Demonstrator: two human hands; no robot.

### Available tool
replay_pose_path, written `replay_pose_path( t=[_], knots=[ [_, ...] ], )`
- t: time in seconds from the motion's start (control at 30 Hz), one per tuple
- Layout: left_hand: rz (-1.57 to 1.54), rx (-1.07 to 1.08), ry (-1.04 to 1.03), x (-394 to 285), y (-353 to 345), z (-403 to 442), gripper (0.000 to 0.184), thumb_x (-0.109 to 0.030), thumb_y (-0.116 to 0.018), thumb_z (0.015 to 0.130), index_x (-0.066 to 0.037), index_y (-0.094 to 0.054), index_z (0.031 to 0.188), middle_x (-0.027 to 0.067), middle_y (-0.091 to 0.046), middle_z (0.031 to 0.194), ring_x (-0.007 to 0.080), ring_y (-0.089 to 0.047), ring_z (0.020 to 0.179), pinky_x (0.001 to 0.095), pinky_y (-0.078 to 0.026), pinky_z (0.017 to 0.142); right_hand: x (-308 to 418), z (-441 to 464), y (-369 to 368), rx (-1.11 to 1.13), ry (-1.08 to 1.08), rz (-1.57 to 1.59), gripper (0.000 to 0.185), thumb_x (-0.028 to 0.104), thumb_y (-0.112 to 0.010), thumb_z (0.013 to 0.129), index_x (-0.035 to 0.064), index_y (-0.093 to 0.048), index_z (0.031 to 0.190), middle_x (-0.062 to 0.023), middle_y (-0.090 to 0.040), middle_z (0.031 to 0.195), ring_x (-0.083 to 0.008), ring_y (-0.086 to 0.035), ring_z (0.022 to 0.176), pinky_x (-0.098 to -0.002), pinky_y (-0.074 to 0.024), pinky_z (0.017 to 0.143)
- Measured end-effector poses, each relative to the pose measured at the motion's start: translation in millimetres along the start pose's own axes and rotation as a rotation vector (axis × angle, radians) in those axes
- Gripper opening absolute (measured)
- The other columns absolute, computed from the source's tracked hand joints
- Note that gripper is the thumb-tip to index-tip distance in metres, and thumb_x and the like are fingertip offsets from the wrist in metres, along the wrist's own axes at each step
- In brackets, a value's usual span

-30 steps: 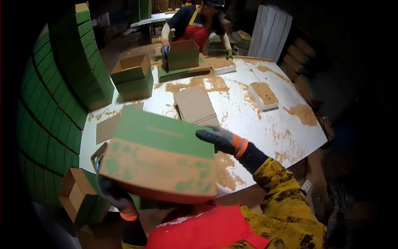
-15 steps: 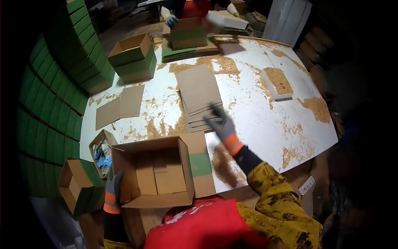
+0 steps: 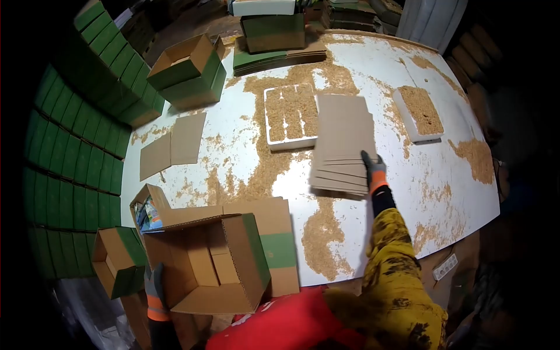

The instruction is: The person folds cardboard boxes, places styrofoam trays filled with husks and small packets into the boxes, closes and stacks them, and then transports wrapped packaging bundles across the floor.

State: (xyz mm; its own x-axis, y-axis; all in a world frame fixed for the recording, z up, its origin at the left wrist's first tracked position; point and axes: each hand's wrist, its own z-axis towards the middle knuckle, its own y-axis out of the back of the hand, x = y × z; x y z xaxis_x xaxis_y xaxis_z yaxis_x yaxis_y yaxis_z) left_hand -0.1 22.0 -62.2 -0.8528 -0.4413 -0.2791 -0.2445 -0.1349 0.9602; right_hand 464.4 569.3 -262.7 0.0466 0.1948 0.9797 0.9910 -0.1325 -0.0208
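My left hand (image 3: 156, 290), in a grey and orange glove, grips the left wall of an open, empty-looking cardboard box (image 3: 205, 265) at the near table edge. Its opening faces up and toward me, and a flattened green-banded carton (image 3: 277, 248) lies beside it. At the centre right, my right hand (image 3: 374, 167) is closed on the right edge of a fanned stack of brown cardboard sheets (image 3: 343, 137). Just left of those sheets, partly touching them, a white foam tray filled with sawdust (image 3: 290, 116) lies on the table.
Another sawdust-filled foam block (image 3: 419, 112) lies at the right of the white table (image 3: 402, 192). Two sheets (image 3: 188, 138) lie at left. Green boxes (image 3: 76, 157) are stacked along the left side. A box (image 3: 273, 33) and a nested pair (image 3: 189, 70) stand at the back.
The cardboard sheets have shifted right with my right hand now on them, uncovering the sawdust-filled tray. The box in my left hand has tilted. Across the table, a white tray is now above the back box.
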Motion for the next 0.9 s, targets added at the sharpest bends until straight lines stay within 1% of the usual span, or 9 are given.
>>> replay_pose_path(
  t=[0.07,0.17,0.23,0.3,0.37,0.5,0.6,0.87,0.9],
  knots=[
    [0.005,0.021,0.007,-5,2,3,0.034,-0.01,-0.048,0.086,0.001,-0.053,0.119,0.0184,-0.055,0.116,0.0368,-0.05,0.107,0.0413,-0.042,0.093,0,28,36,-0.079,0.096,-0.28,0.063,0.033,-0.081,0.07,-0.0046,-0.057,0.115,-0.015,-0.065,0.102,-0.0219,-0.062,0.087,-0.0329,-0.0495,0.08],
    [0.109,0.106,-0.061,-27,16,9,0.035,-0.01,-0.05,0.086,0.001,-0.053,0.119,0.0183,-0.055,0.115,0.0362,-0.051,0.106,0.04,-0.042,0.092,46,14,19,-0.699,0.472,-1.171,0.065,0.028,-0.073,0.075,0.0004,-0.047,0.128,-0.0194,-0.057,0.117,-0.0329,-0.056,0.102,-0.0384,-0.0435,0.092],
    [0.089,0.08,-0.042,-29,16,10,0.035,-0.011,-0.05,0.086,0.001,-0.053,0.119,0.0185,-0.055,0.114,0.0354,-0.052,0.105,0.039,-0.043,0.091,66,1,-22,-0.3,0.742,-0.967,0.058,0.027,-0.07,0.078,0.0042,-0.049,0.127,-0.0184,-0.055,0.118,-0.0333,-0.055,0.103,-0.0378,-0.0427,0.094],
    [0.05,0.061,-0.006,-21,12,7,0.035,-0.012,-0.05,0.087,0.0,-0.053,0.12,0.0188,-0.054,0.114,0.0349,-0.053,0.104,0.0386,-0.044,0.091,57,-16,-85,0.295,0.489,-0.575,0.048,0.022,-0.065,0.082,0.0121,-0.051,0.127,-0.0139,-0.053,0.122,-0.031,-0.056,0.105,-0.036,-0.0454,0.09],
    [-0.009,0.03,0.043,-2,4,2,0.036,-0.012,-0.049,0.088,-0.001,-0.052,0.121,0.0188,-0.053,0.114,0.0343,-0.053,0.104,0.0385,-0.044,0.09,52,-34,-138,0.626,0.59,-0.77,0.056,0.023,-0.064,0.083,0.0146,-0.043,0.134,-0.0125,-0.047,0.131,-0.0315,-0.052,0.113,-0.037,-0.0452,0.094],
    [-0.062,0.052,0.045,1,5,2,0.037,-0.011,-0.044,0.092,-0.004,-0.049,0.127,0.0177,-0.052,0.115,0.0323,-0.053,0.104,0.0381,-0.045,0.088,34,-56,-153,0.437,0.616,-1.088,0.055,0.034,-0.067,0.08,0.0165,-0.047,0.129,-0.0152,-0.045,0.126,-0.0341,-0.046,0.117,-0.0426,-0.0403,0.098],
    [0.048,0.039,-0.054,-5,11,3,0.039,-0.011,-0.045,0.091,-0.003,-0.047,0.129,0.0182,-0.053,0.115,0.033,-0.053,0.103,0.0391,-0.046,0.087,27,-73,-87,0.379,0.596,-0.883,0.036,0.03,-0.067,0.078,0.0138,-0.06,0.11,-0.0151,-0.048,0.12,-0.0346,-0.048,0.112,-0.0421,-0.0419,0.095],
    [-0.027,0.067,-0.12,12,8,10,0.041,-0.011,-0.043,0.093,-0.002,-0.042,0.134,0.0214,-0.052,0.118,0.0346,-0.054,0.104,0.0401,-0.047,0.088,22,-224,170,0.295,0.488,-0.847,0.021,0.006,-0.063,0.077,0.0111,-0.066,0.097,-0.0126,-0.057,0.113,-0.0318,-0.052,0.11,-0.0377,-0.0437,0.095],
    [-0.001,0.049,-0.165,19,7,9,0.042,-0.01,-0.043,0.093,-0.003,-0.041,0.135,0.0213,-0.052,0.118,0.0345,-0.054,0.104,0.04,-0.047,0.088,20,-250,193,0.19,0.453,-0.805,0.033,0.005,-0.061,0.081,0.0089,-0.06,0.113,-0.0116,-0.057,0.117,-0.0283,-0.052,0.112,-0.0361,-0.0435,0.095]
  ],
)
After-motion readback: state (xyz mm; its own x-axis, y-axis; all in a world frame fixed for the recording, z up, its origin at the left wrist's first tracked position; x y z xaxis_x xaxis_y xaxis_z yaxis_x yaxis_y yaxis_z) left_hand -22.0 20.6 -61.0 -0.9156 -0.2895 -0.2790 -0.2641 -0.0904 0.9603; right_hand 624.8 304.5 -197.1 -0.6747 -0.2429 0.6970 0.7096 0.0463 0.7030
